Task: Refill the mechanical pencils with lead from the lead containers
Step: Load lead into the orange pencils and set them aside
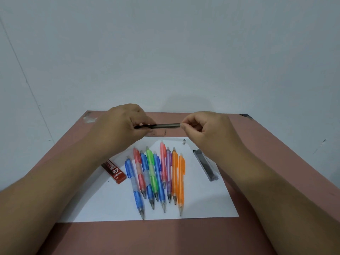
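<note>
Mechanical pencils (156, 177) lie in a row on a white sheet of paper (117, 201), nine of them side by side — blue, red, green, pink, purple and orange — tips toward the person. One more, a grey-and-black pencil (161, 126), is held level in the air above the far edge of the paper, between the two hands. The left hand (121, 126) grips its dark end, fingers curled round the barrel. The right hand (204, 129) pinches the grey end between thumb and forefinger, the other fingers curled in; whether anything else is held in that pinch is too small to tell.

On the paper just below the right hand stands a small silver cap (184, 141). A clear lead container (205, 164) lies near the paper's right edge, well apart from the row. A red lead container (114, 171) lies at the left edge, partly under the left forearm. All rests on a pinkish-brown table (276, 162) against a pale wall (165, 43).
</note>
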